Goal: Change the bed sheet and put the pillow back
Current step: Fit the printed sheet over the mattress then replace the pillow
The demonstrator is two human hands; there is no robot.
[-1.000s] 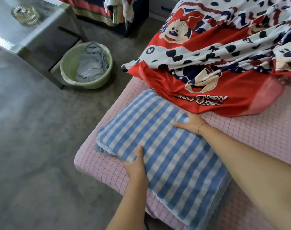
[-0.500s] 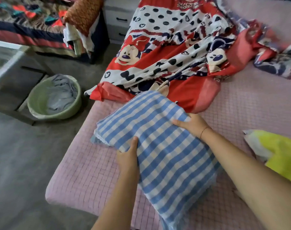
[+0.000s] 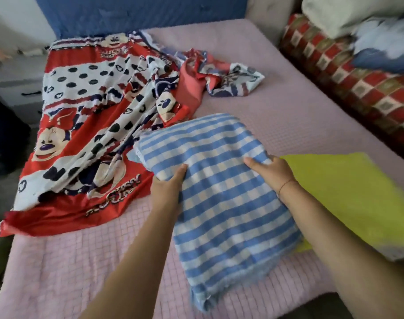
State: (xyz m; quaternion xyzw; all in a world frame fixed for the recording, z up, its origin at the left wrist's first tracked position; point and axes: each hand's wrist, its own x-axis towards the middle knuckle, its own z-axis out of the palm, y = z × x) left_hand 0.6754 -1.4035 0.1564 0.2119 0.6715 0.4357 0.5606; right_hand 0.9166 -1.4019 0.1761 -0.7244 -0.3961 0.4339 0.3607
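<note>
A blue and white checked pillow (image 3: 221, 203) is lifted off the pink quilted mattress (image 3: 65, 268), tilted with its far end up. My left hand (image 3: 168, 183) grips its left edge, thumb on top. My right hand (image 3: 270, 169) grips its right edge, fingers curled over the fabric. A red cartoon-print bed sheet (image 3: 92, 125) lies crumpled across the left and far part of the mattress. A yellow-green pillow (image 3: 350, 196) lies to the right, under my right forearm.
A blue headboard (image 3: 132, 12) stands at the far end. A red and white checked cushion (image 3: 348, 81) runs along the bed's right side, with piled bedding (image 3: 367, 24) on it. A white drawer unit (image 3: 19, 81) stands at the left.
Both hands have lifted the checked pillow off the bed corner and carried it right, toward the middle. My view has swung up and right, showing the headboard and the yellow-green pillow.
</note>
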